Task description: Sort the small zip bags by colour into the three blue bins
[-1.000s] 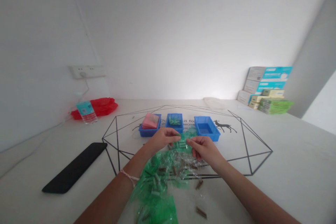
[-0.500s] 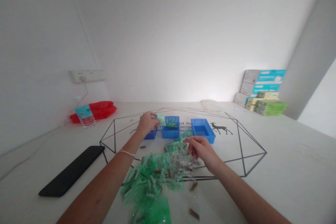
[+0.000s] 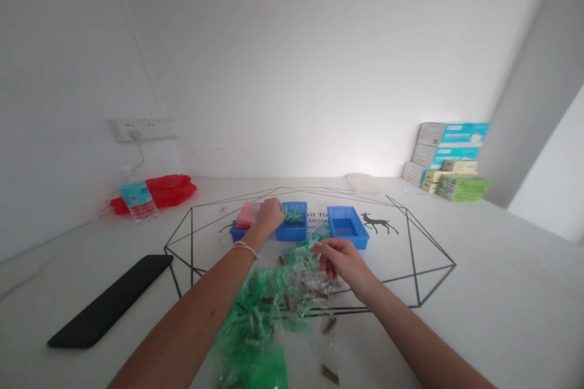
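My left hand (image 3: 270, 215) is closed at the left edge of the middle blue bin (image 3: 292, 231), which has green pieces (image 3: 293, 215) inside; what its fingers hold is hidden. A left blue bin (image 3: 238, 234) bears a pink stack (image 3: 247, 215), partly behind that hand. My right hand (image 3: 339, 256) hovers over a heap of clear and green plastic bags (image 3: 269, 298), fingers curled together; anything between them is too small to tell. The right blue bin (image 3: 347, 228) has nothing visible inside. Small brown pieces (image 3: 330, 373) lie among and beside the bags.
A black slab (image 3: 112, 301) lies at the left. Behind it are a bottle (image 3: 139, 200) and a red bag (image 3: 171, 190). Stacked boxes (image 3: 449, 146) and green packs (image 3: 463, 188) stand at the back right. A socket strip (image 3: 143, 129) is on the wall.
My left hand has moved right to the middle bin, uncovering the pink stack. The pale green packet at its fingers is no longer seen there. My right hand stays over the heap.
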The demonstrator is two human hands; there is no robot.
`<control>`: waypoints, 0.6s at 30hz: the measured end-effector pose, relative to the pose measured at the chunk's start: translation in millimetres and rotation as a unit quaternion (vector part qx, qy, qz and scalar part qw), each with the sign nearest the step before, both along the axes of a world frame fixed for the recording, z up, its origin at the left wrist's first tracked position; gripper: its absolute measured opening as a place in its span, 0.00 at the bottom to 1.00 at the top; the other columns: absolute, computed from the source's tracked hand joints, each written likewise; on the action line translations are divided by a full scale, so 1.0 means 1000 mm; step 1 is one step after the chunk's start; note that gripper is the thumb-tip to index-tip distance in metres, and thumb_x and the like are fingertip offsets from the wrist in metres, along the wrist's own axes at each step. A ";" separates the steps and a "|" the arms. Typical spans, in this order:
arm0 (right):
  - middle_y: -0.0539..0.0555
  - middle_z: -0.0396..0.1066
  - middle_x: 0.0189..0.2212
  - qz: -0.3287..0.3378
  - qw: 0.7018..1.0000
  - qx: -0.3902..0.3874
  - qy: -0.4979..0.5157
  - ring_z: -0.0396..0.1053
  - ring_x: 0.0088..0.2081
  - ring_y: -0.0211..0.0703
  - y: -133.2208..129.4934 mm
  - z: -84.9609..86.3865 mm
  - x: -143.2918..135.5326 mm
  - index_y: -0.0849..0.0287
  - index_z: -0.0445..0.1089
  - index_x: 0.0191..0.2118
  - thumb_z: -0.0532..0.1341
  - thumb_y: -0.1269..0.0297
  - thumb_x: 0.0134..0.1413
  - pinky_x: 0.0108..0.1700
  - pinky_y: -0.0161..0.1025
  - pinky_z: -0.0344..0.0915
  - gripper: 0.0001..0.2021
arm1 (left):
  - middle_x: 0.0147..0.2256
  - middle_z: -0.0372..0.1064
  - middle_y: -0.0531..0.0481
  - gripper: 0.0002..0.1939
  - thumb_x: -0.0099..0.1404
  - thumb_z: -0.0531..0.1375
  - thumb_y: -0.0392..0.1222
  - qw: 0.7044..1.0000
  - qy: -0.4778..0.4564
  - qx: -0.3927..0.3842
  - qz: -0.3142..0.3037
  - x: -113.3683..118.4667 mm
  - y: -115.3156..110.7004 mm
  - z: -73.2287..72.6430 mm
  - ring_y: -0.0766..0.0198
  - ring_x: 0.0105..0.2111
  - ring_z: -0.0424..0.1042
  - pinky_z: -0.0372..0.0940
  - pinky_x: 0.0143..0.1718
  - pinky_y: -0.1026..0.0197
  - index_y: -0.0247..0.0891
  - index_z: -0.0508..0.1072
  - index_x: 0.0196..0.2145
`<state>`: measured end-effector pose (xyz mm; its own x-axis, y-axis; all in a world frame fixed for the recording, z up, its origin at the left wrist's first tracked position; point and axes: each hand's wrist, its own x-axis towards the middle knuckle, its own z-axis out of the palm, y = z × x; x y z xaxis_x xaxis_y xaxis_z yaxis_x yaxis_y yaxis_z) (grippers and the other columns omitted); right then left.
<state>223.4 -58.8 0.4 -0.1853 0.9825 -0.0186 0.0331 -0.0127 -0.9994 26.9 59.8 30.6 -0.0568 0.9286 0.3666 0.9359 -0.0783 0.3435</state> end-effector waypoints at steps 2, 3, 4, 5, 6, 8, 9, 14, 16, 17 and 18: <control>0.46 0.65 0.15 -0.006 1.000 0.003 -0.012 0.57 0.14 0.33 0.002 0.002 0.003 0.59 0.74 0.28 0.59 0.61 0.54 0.17 0.31 0.51 0.10 | 0.35 0.76 0.40 0.05 0.54 0.63 0.30 1.000 0.005 -0.001 -0.002 0.000 -0.003 -0.005 0.51 0.41 0.75 0.65 0.39 0.59 0.37 0.76 0.29; 0.47 0.66 0.15 -0.015 0.999 0.011 -0.028 0.57 0.14 0.33 0.004 0.002 0.005 0.59 0.73 0.27 0.58 0.61 0.55 0.18 0.32 0.52 0.10 | 0.37 0.76 0.40 0.05 0.54 0.63 0.32 1.000 0.006 0.001 -0.001 -0.001 -0.006 -0.006 0.51 0.42 0.74 0.65 0.40 0.59 0.37 0.76 0.31; 0.47 0.66 0.15 -0.031 0.998 0.029 -0.052 0.57 0.14 0.34 0.005 0.002 0.007 0.58 0.72 0.26 0.58 0.61 0.55 0.18 0.33 0.53 0.10 | 0.38 0.75 0.39 0.06 0.55 0.64 0.33 1.000 0.006 0.006 0.000 -0.001 -0.009 -0.008 0.51 0.43 0.74 0.65 0.42 0.59 0.37 0.76 0.33; 0.48 0.67 0.16 -0.053 0.993 0.062 -0.085 0.59 0.15 0.35 0.006 0.003 0.011 0.58 0.71 0.25 0.59 0.61 0.55 0.20 0.34 0.55 0.10 | 0.41 0.75 0.39 0.07 0.56 0.64 0.35 1.000 0.004 0.015 0.000 -0.002 -0.012 -0.009 0.51 0.44 0.73 0.65 0.43 0.58 0.36 0.75 0.35; 0.49 0.68 0.17 -0.079 0.983 0.105 -0.124 0.61 0.17 0.37 0.008 0.002 0.014 0.58 0.71 0.25 0.59 0.62 0.55 0.22 0.35 0.57 0.10 | 0.42 0.74 0.39 0.09 0.57 0.65 0.37 1.000 -0.001 0.028 -0.004 -0.003 -0.016 -0.010 0.51 0.45 0.73 0.65 0.44 0.58 0.36 0.75 0.37; 0.52 0.72 0.21 -0.126 0.950 0.196 -0.208 0.66 0.22 0.40 0.011 0.001 0.022 0.57 0.72 0.25 0.60 0.64 0.54 0.28 0.37 0.61 0.09 | 0.44 0.73 0.39 0.09 0.58 0.64 0.38 0.998 -0.017 0.059 -0.022 -0.005 -0.027 -0.013 0.51 0.46 0.72 0.65 0.46 0.56 0.37 0.74 0.38; 0.53 0.74 0.24 -0.142 0.932 0.228 -0.245 0.68 0.24 0.42 0.012 0.000 0.026 0.57 0.73 0.27 0.61 0.65 0.54 0.31 0.38 0.62 0.07 | 0.43 0.72 0.40 0.08 0.58 0.64 0.37 0.996 -0.028 0.073 -0.039 -0.006 -0.032 -0.014 0.51 0.46 0.72 0.65 0.47 0.56 0.37 0.74 0.37; 0.55 0.78 0.29 -0.144 0.887 0.230 -0.372 0.74 0.32 0.48 0.017 -0.006 0.035 0.56 0.75 0.31 0.61 0.69 0.55 0.37 0.41 0.64 0.06 | 0.30 0.73 0.48 0.02 0.56 0.62 0.33 0.983 -0.117 0.060 -0.129 -0.007 -0.059 -0.022 0.59 0.30 0.70 0.64 0.37 0.58 0.38 0.74 0.29; 0.57 0.79 0.33 -0.119 0.875 0.223 -0.412 0.75 0.36 0.51 0.018 -0.008 0.034 0.57 0.76 0.34 0.60 0.70 0.57 0.40 0.41 0.65 0.07 | 0.25 0.72 0.50 0.03 0.56 0.61 0.34 0.975 -0.156 0.028 -0.156 -0.006 -0.066 -0.024 0.62 0.24 0.67 0.62 0.31 0.60 0.38 0.74 0.26; 0.58 0.80 0.36 -0.108 0.867 0.221 -0.433 0.76 0.39 0.52 0.018 -0.009 0.033 0.58 0.77 0.37 0.59 0.70 0.58 0.41 0.42 0.65 0.08 | 0.24 0.72 0.51 0.04 0.56 0.61 0.34 0.971 -0.170 0.017 -0.168 -0.005 -0.069 -0.026 0.63 0.23 0.66 0.61 0.29 0.61 0.38 0.74 0.26; 0.60 0.80 0.39 -0.099 0.857 0.220 -0.456 0.76 0.42 0.54 0.018 -0.011 0.031 0.58 0.77 0.40 0.58 0.70 0.60 0.43 0.42 0.66 0.10 | 0.23 0.72 0.51 0.04 0.56 0.61 0.33 0.968 -0.176 0.011 -0.179 -0.005 -0.071 -0.027 0.64 0.23 0.66 0.60 0.28 0.62 0.38 0.74 0.25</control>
